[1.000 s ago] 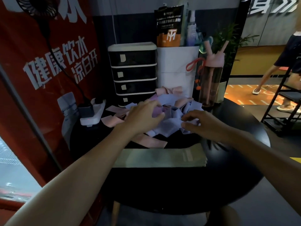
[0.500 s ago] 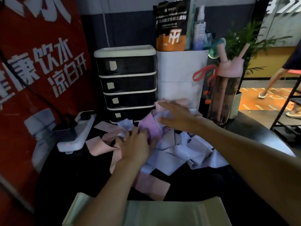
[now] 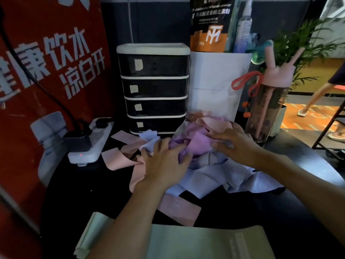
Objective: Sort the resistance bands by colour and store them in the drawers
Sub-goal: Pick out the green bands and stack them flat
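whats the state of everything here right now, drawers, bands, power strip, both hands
drawer unit, all four drawers shut
band pile, loose, colours mixed, unsorted
green bands, stacked flat at the near edge
power strip, plug in, red light on
left hand, fingers curled into a purple band
right hand, on the pile, grip unclear

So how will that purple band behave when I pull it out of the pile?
Probably floppy: the purple band crumples in folds where the left hand grips it. Likely light, being a thin strip. It lies tangled among pink bands and pale blue bands, so it may drag neighbours along.
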The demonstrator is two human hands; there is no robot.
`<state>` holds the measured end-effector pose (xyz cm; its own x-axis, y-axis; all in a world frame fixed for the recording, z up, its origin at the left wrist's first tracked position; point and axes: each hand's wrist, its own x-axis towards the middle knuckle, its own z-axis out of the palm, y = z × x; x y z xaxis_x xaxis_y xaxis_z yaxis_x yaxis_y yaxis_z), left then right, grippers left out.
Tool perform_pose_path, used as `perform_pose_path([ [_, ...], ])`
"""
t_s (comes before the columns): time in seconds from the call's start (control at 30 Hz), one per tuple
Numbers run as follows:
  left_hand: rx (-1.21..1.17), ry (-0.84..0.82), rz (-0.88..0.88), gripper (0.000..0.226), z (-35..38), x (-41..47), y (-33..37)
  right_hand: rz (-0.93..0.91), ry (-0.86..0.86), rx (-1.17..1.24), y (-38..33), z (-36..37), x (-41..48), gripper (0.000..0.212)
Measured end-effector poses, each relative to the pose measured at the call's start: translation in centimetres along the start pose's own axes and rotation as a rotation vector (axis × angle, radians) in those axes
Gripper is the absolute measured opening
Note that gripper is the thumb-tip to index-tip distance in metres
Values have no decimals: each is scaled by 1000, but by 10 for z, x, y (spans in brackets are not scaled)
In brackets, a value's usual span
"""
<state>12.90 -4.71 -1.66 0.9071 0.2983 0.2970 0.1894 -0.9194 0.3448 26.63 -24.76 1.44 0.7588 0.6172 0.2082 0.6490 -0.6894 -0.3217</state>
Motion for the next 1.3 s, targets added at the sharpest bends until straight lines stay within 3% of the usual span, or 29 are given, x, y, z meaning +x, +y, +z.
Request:
perform_pose_path([
  [0.07, -90, 21, -27, 45, -3, -1, 1, 80, -18, 7, 1, -2, -10, 44],
  [0.17, -179, 17, -50, 59, -6, -2, 3, 77, 101, -17, -5, -7, -14, 57],
  [0.33, -106, -34, 12, 61, -3, -1, 1, -97, 385, 40, -35, -13, 1, 35],
  [0.4, -100, -49, 3, 62, 1, 0, -1, -125, 310, 175, -50, -10, 19, 15],
  [0.57, -88, -37, 6, 70, 8, 1, -4, -192, -80, 57, -79, 8, 68, 39],
  [0.93, -31, -17, -23, 98, 16, 2, -9, -137, -386, 44, -74, 48, 107, 49],
  [1.07, -37, 9, -26, 94, 17, 3, -9, -175, -357, 8, -75, 48, 115, 46],
  [1.17, -50, 2, -23, 89, 18, 3, -10, -229, -293, -151, -74, 47, 117, 26],
  [1.3, -82, 5, -40, 81, 15, 3, -9, -253, -143, -96, -73, 39, 111, 9],
])
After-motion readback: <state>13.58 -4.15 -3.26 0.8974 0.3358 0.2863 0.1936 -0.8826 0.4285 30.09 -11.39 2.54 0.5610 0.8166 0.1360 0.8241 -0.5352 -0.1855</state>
